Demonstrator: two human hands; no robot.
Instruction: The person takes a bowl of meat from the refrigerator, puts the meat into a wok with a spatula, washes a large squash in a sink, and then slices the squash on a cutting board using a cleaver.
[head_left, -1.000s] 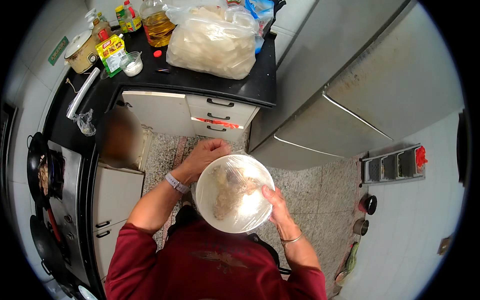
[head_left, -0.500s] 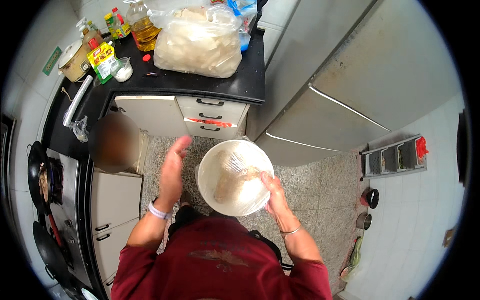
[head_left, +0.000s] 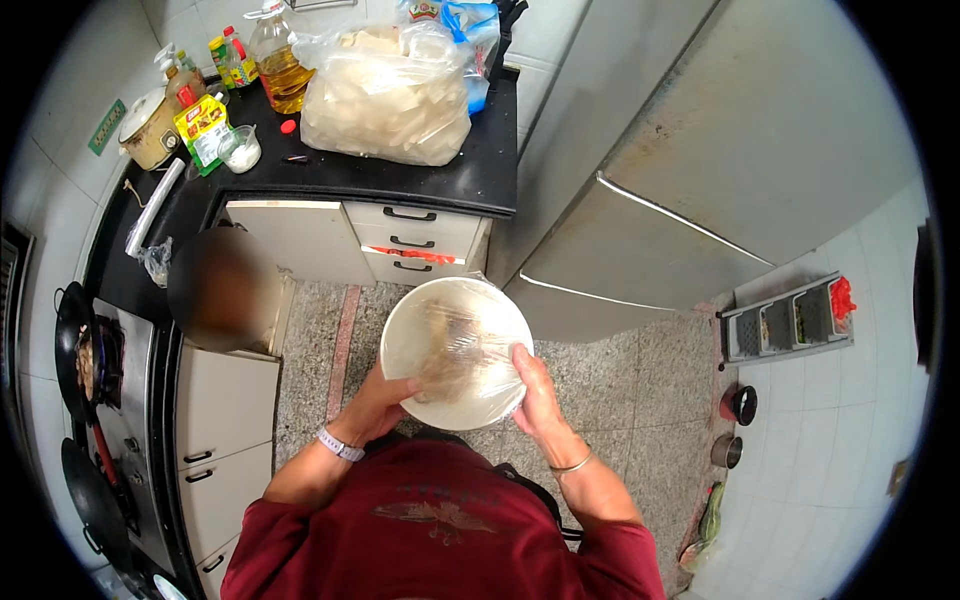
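A round white bowl (head_left: 391, 335) is held in front of my body, above the floor. Clear cling film (head_left: 485, 345) stretches over its top, with brownish contents blurred beneath. My left hand (head_left: 376, 404) grips the lower left side of the bowl, its thumb over the rim. On the right side, my right hand (head_left: 538, 392) holds the bowl with the thumb on the film near the rim and the fingers underneath. A loose bit of film sticks out at the far edge.
Ahead, a black counter (head_left: 300, 178) carries a large plastic bag (head_left: 385, 105), an oil bottle (head_left: 283, 65) and seasonings. A grey fridge (head_left: 640, 235) stands to the right. Left are a wok (head_left: 72, 345) on the stove and a blurred round patch before an open cabinet door (head_left: 300, 240).
My left hand has come down from beside the bowl and taken hold of its left side. The bowl has shifted slightly left; my right hand still holds it.
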